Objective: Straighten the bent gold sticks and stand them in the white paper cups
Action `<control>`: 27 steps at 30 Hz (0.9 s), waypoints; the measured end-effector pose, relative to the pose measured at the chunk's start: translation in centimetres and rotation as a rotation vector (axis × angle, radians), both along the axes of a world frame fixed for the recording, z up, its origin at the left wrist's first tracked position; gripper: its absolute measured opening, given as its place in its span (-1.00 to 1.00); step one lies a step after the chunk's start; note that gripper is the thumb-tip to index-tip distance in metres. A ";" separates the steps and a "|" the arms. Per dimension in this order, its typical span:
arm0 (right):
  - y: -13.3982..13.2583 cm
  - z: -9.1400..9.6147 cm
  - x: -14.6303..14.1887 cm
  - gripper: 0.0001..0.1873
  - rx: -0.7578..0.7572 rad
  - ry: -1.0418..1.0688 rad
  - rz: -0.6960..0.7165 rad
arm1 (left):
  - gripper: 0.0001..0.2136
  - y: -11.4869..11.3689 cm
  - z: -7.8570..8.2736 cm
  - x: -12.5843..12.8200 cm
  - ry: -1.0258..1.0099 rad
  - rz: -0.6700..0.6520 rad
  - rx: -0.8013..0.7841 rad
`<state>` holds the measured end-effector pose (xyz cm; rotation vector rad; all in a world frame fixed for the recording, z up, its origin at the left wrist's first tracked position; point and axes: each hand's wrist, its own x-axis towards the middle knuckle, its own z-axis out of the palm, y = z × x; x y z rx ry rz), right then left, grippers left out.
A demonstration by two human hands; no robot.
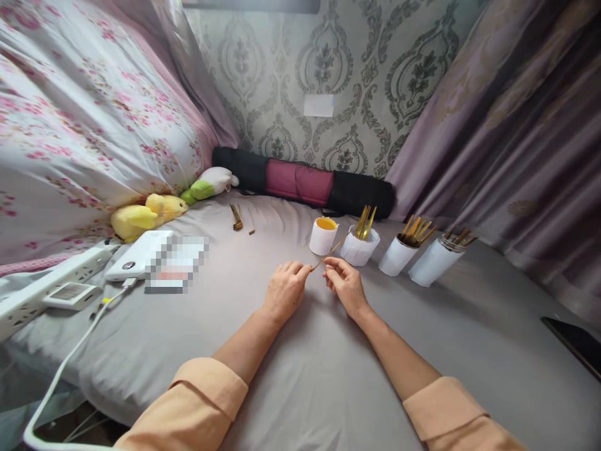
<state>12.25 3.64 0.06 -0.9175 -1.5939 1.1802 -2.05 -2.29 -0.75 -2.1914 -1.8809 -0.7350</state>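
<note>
A thin golden-brown stick slants up to the right between my hands, in front of the white containers. My left hand pinches its lower end between thumb and fingertips. The curled fingers of my right hand close on it farther along, thumb against forefinger. Just behind stands a white cup with a yellow inside. To its right is a white-wrapped cup of upright golden sticks. Two more white containers, a shorter one and a taller one, hold golden and brown sticks.
Small golden-brown pieces lie on the grey sheet. At left are a white power bank, a power strip, a cable and plush toys. A black-and-maroon bag lies along the wall; a dark flat device is far right.
</note>
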 end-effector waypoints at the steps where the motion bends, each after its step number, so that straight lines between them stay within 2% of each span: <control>1: 0.0 0.0 0.0 -0.72 0.000 0.003 0.002 | -0.71 0.0 0.0 0.0 0.005 -0.005 -0.005; 20: 0.4 -0.3 0.0 -0.61 -0.045 0.038 0.003 | -0.71 -0.2 0.6 0.2 0.097 -0.022 -0.085; 27: 0.5 -0.5 0.0 -0.63 -0.086 0.063 0.001 | -0.72 -0.1 0.4 0.2 0.104 -0.028 -0.088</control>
